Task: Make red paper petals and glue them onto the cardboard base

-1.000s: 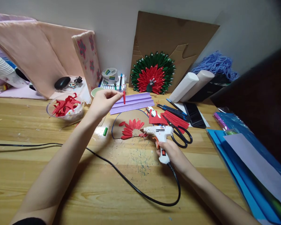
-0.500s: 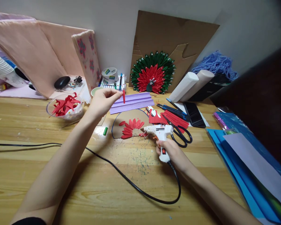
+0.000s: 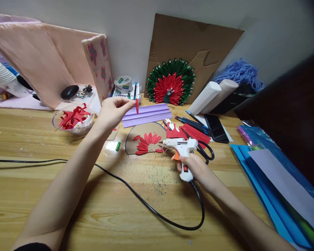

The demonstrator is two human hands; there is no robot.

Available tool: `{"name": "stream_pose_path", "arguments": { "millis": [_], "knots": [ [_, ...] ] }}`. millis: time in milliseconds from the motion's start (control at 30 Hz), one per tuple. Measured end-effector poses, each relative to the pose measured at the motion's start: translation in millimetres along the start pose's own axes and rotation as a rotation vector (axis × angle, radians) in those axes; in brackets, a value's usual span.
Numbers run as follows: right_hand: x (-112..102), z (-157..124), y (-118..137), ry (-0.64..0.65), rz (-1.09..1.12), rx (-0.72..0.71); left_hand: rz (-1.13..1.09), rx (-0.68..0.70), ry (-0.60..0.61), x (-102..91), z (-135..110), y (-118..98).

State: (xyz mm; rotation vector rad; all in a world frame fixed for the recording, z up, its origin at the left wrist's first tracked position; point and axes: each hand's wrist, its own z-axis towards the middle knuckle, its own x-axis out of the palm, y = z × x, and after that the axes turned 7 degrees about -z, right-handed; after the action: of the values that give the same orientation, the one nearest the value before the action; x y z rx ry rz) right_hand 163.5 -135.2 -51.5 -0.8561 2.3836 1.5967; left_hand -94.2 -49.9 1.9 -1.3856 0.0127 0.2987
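Note:
My left hand (image 3: pixel 112 113) pinches a narrow red paper petal (image 3: pixel 137 106), which hangs down in front of a folded purple crepe paper sheet (image 3: pixel 149 115). In my right hand (image 3: pixel 195 167) is a white glue gun (image 3: pixel 182 144) with an orange trigger, its nozzle pointing left. That nozzle is by the right side of a half-round cardboard piece (image 3: pixel 132 141). A fan of red paper petals (image 3: pixel 148 142) lies on the cardboard, and one petal sits apart at the upper left. Black scissors (image 3: pixel 208 151) lie partly hidden behind the glue gun.
A black cord (image 3: pixel 136 196) loops across the wooden table (image 3: pixel 99 216). Left stands a clear bowl (image 3: pixel 87 126) of red scraps. Red paper (image 3: pixel 199 134), cutters (image 3: pixel 192 124) and a phone (image 3: pixel 217 129) lie right. Behind, a green-and-red peacock craft (image 3: pixel 170 82) leans on cardboard.
My right hand has moved the glue gun slightly right, drawing its nozzle back from the petals. My left hand has shifted a little left with the red petal.

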Motion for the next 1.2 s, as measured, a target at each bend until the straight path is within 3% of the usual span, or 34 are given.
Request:
{"name": "stream_pose_path", "arguments": {
  "millis": [467, 667, 767, 867, 967, 1033, 1100, 1200],
  "knots": [
    [5.3, -0.1, -14.4, -0.021, 0.009, -0.036, -0.028, 0.02, -0.013, -6.4, 0.9, -1.0],
    [3.7, -6.4, -8.8, 0.004, 0.069, -0.045, -0.071, 0.034, -0.028, -12.0, -2.5, -7.5],
    [5.9, -9.2, 2.0, 0.062, 0.169, -0.091, -0.052, 0.043, -0.059, -23.1, -10.7, -18.7],
    [19.7, -5.8, 20.9, 0.197, 0.283, -0.211, -0.037, 0.058, -0.118, -47.8, -26.5, -30.1],
    [54.4, 1.9, 53.4, 0.418, 0.355, -0.342, -0.07, 0.05, -0.196, -87.7, -50.8, -37.3],
    [93.5, 7.5, 82.1, 0.574, 0.386, -0.407, -0.061, 0.032, -0.247, -120.2, -71.0, -40.7],
    [145.8, 13.6, 113.1, 0.711, 0.424, -0.455, -0.003, 0.025, -0.341, -154.0, -93.1, -44.4],
    [238.8, 25.6, 156.6, 0.795, 0.435, -0.56, 0.104, 0.002, -0.502, -199.2, -126.6, -50.4]
  ]
}}
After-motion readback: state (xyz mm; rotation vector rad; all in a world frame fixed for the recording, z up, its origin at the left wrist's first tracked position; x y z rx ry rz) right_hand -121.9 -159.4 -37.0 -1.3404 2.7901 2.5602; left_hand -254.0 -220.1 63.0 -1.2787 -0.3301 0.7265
